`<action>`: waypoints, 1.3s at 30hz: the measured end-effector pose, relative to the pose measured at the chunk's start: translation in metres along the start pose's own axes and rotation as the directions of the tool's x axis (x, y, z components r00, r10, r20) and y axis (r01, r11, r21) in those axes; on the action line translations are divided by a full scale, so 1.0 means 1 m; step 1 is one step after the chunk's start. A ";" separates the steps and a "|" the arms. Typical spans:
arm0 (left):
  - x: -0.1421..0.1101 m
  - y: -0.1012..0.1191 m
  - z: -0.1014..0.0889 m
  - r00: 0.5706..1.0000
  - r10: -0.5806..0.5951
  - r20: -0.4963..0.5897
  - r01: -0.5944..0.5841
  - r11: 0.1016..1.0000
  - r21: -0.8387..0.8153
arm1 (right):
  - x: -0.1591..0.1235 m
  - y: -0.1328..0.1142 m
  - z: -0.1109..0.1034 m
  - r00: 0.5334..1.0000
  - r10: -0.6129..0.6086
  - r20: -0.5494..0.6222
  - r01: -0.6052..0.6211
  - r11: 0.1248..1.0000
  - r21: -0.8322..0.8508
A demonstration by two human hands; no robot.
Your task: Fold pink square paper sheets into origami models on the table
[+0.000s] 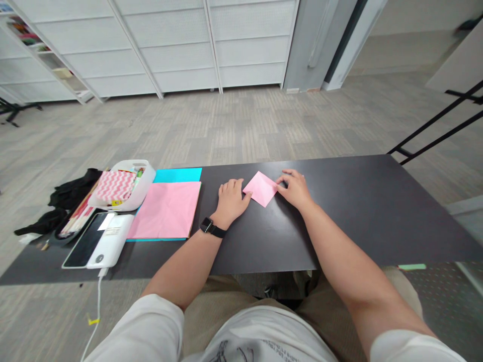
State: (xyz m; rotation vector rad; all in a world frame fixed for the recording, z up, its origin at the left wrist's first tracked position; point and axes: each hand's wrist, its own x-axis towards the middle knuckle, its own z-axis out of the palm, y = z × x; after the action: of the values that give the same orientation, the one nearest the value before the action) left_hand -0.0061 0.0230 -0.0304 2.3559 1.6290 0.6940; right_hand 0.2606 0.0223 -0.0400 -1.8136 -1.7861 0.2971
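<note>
A small piece of pink paper (261,189), folded into a diamond shape, lies on the dark table between my hands. My left hand (233,199), with a black watch (212,227) at its wrist, rests palm down at the left corner. Its fingers are stretched out on the tabletop and the thumb tip touches the paper's edge. At the opposite corner, my right hand (295,189) has its thumb and index finger closed on the paper, while its other fingers extend past it. The underside of the paper is hidden.
On the dark table (350,211), a stack of pink sheets (168,208) lies over blue paper (179,175) to the left. Beyond it are a white basket (145,183), a phone (85,241), a white power bank (109,241) with a cable, and black cloth (77,190).
</note>
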 end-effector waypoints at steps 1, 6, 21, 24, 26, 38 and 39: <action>0.000 -0.001 0.000 1.000 -0.004 -0.008 0.003 1.000 -0.011 | 0.001 0.001 -0.001 1.000 0.000 -0.003 0.000 0.999 0.045; 0.005 0.001 -0.008 0.997 -0.011 -0.080 0.001 0.991 -0.133 | 0.007 0.003 -0.007 0.997 -0.006 -0.072 0.026 0.962 0.271; 0.009 0.002 -0.009 0.957 -0.043 -0.286 -0.094 0.890 -0.447 | 0.007 0.001 -0.001 0.998 0.023 -0.057 0.010 0.857 0.515; 0.012 -0.001 -0.004 0.960 -0.136 -0.244 -0.025 0.829 -0.559 | 0.006 -0.002 -0.001 0.999 -0.001 -0.050 0.027 0.848 0.530; 0.014 -0.004 0.000 0.961 -0.197 -0.193 0.036 0.783 -0.621 | 0.006 -0.003 -0.002 0.999 -0.003 -0.036 0.021 0.861 0.508; 0.014 -0.007 -0.009 0.949 -0.128 -0.288 -0.031 0.871 -0.491 | 0.007 -0.001 0.004 0.999 0.004 -0.038 0.019 0.820 0.572; 0.014 -0.006 -0.012 0.931 -0.145 -0.334 -0.026 0.889 -0.458 | 0.008 0.001 0.005 0.999 0.004 -0.049 0.025 0.819 0.573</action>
State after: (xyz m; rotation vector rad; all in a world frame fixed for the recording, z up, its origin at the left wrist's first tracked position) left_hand -0.0132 0.0372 -0.0184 1.9069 1.4444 1.3935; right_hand 0.2589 0.0312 -0.0428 -1.3583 -1.4566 0.7013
